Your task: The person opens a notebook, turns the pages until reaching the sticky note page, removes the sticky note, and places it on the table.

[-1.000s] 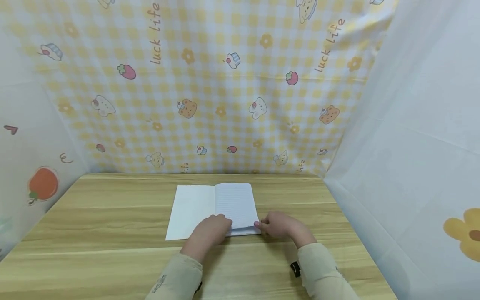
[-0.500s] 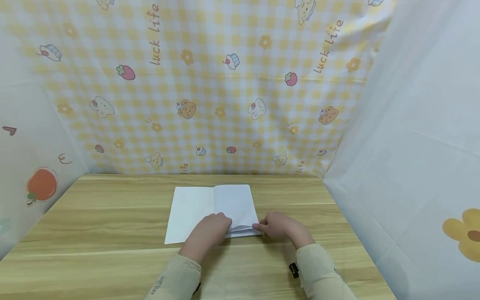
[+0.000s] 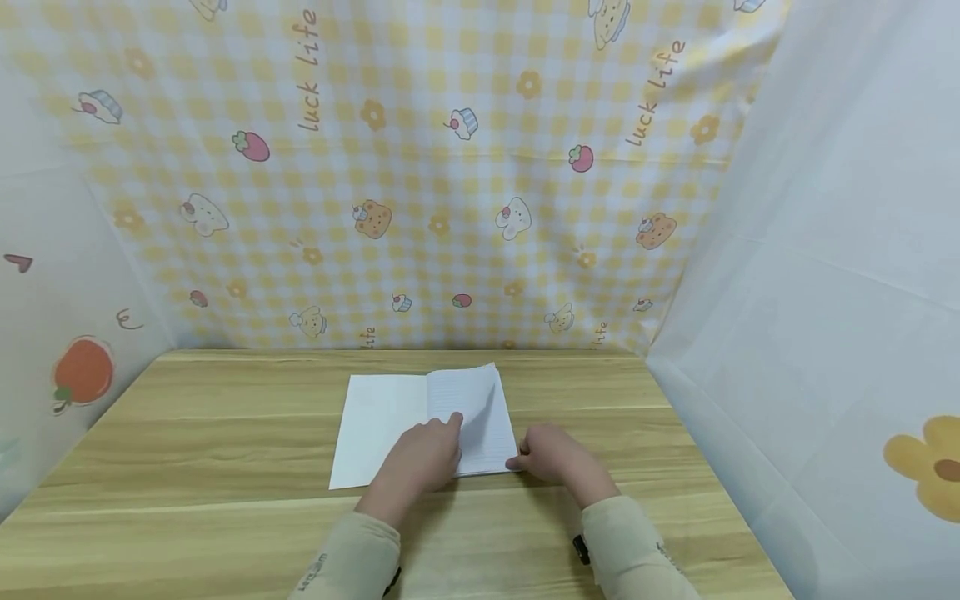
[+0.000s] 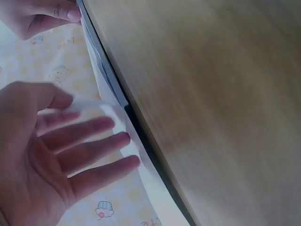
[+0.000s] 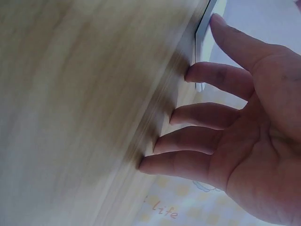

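Note:
An open lined notebook (image 3: 382,421) lies on the table, its blank inside cover to the left and ruled pages to the right. My left hand (image 3: 423,454) is at the lower middle of the notebook, where thumb and index finger pinch a notebook page (image 3: 468,396) that curls up from the right half. The other left fingers (image 4: 89,155) spread along the cover's near edge in the left wrist view. At the lower right corner is my right hand (image 3: 551,454); its thumb (image 5: 230,35) presses on the corner while the relaxed fingers touch the tabletop beside it.
The wood-grain table (image 3: 225,450) extends on both sides of the notebook. A yellow checked curtain (image 3: 420,183) stands behind it, with a white sheet (image 3: 810,333) along the right side.
The page, earlier raised only at its near edge under the right thumb, now curls up toward the left in the left hand. The right thumb has dropped to the corner.

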Demonstrator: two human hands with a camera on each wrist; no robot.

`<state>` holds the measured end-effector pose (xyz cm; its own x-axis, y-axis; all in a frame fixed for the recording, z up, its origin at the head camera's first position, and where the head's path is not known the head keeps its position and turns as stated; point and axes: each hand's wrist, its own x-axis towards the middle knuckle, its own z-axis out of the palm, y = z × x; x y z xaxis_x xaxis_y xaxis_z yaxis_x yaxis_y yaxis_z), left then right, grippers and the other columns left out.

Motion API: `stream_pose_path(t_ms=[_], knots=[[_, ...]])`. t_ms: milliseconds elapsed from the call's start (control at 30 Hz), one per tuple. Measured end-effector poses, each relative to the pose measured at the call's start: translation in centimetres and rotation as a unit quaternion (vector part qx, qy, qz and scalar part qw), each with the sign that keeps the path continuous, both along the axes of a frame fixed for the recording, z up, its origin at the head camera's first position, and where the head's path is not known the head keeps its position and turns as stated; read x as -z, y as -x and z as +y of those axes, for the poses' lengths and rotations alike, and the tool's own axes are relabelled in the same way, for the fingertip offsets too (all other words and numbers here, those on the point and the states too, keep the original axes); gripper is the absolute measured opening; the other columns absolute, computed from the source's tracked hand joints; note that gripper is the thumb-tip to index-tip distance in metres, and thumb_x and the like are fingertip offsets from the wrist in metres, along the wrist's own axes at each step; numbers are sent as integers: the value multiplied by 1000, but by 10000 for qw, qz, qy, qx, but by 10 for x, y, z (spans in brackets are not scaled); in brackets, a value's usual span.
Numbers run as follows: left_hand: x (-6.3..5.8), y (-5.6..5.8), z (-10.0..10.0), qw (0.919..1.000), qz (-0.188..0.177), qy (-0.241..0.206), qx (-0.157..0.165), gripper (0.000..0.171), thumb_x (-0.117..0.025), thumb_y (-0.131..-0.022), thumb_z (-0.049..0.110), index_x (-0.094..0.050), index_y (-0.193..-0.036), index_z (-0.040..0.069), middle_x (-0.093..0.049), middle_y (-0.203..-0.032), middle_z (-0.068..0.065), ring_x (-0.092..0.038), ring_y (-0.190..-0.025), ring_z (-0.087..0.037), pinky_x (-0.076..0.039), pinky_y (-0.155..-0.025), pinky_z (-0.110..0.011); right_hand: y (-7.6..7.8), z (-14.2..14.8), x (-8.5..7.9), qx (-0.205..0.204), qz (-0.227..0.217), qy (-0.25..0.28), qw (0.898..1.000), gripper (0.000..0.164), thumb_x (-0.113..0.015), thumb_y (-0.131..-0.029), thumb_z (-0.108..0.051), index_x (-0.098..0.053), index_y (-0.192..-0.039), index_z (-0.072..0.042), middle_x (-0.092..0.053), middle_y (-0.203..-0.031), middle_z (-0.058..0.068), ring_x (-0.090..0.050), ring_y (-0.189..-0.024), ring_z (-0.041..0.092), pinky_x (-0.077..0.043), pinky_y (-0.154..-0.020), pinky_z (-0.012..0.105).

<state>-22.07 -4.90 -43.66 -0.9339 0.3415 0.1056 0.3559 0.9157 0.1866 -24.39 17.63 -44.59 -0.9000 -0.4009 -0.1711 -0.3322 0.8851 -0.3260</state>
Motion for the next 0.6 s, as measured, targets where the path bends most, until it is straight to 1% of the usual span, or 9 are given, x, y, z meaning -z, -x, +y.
stream_pose_path(t_ms=[67, 133, 200, 233, 300, 367, 433, 533, 600], knots=[[-1, 1, 0, 9991, 398, 101, -129, 54, -60, -92, 14, -43, -143, 10, -69, -117, -17, -69, -86, -33, -56, -66, -46, 1, 0, 1, -4, 23, -16, 10000, 52, -72, -88, -36, -43, -48, -19, -26, -45, -12, -26, -47, 6, -24, -47, 21], [-2, 3, -1, 9947, 912, 413, -217, 71, -65, -91, 11, -32, -153, 20, -52, -145, -14, -62, -116, -37, -54, -86, -56, 1, 0, 1, -16, 53, -51, 10000, 52, -72, -88, -37, -43, -48, -19, -27, -46, -12, -27, -47, 6, -25, -47, 21], [-1, 5, -4, 9859, 1344, 971, -230, 80, -70, -88, 10, -30, -154, 31, -28, -162, -7, -38, -142, -38, -37, -103, -71, 1, 1, 1, -22, 109, -71, 9999, 52, -72, -87, -38, -44, -48, -19, -28, -46, -12, -28, -47, 6, -25, -47, 21], [-1, 5, -6, 9811, 1455, 1259, -200, 80, -72, -86, 11, -35, -151, 36, -22, -164, -4, -25, -149, -38, -25, -106, -77, 1, 1, 1, -20, 117, -80, 9999, 52, -72, -87, -38, -44, -48, -19, -28, -46, -12, -28, -47, 6, -25, -47, 21], [0, 4, -9, 9731, 1522, 1727, -79, 63, -71, -87, 13, -51, -140, 40, -25, -164, 4, -16, -152, -35, -10, -106, -82, 0, 1, 0, -3, 119, -89, 9999, 53, -72, -87, -38, -42, -48, -19, -27, -46, -12, -28, -47, 6, -25, -46, 21], [1, 2, -10, 9718, 1291, 1971, 93, 43, -70, -87, 16, -66, -124, 38, -40, -156, 8, -20, -152, -32, -7, -107, -81, 0, 1, 0, 8, 113, -63, 9999, 54, -72, -87, -37, -40, -48, -19, -26, -46, -11, -26, -47, 6, -24, -46, 21], [3, -2, -11, 9788, 786, 1882, 204, 30, -67, -89, 15, -71, -114, 31, -54, -145, 5, -32, -148, -30, -13, -111, -77, 1, 1, 0, -3, 98, -61, 9999, 55, -72, -88, -37, -39, -48, -19, -25, -46, -11, -26, -47, 6, -24, -47, 21], [6, -6, -9, 9914, -286, 1265, 183, 34, -60, -93, 7, -67, -124, 19, -57, -142, -5, -43, -140, -35, -29, -112, -67, 1, 1, 1, -57, 130, -52, 9999, 55, -72, -88, -37, -37, -48, -20, -25, -46, -11, -25, -47, 6, -23, -47, 21], [8, -7, -9, 9931, -910, 741, 66, 43, -56, -94, 3, -57, -135, 14, -49, -148, -14, -42, -139, -42, -35, -110, -64, 1, 1, 1, -58, 136, -57, 9999, 55, -72, -88, -37, -37, -48, -20, -25, -46, -12, -25, -47, 6, -23, -47, 21]])
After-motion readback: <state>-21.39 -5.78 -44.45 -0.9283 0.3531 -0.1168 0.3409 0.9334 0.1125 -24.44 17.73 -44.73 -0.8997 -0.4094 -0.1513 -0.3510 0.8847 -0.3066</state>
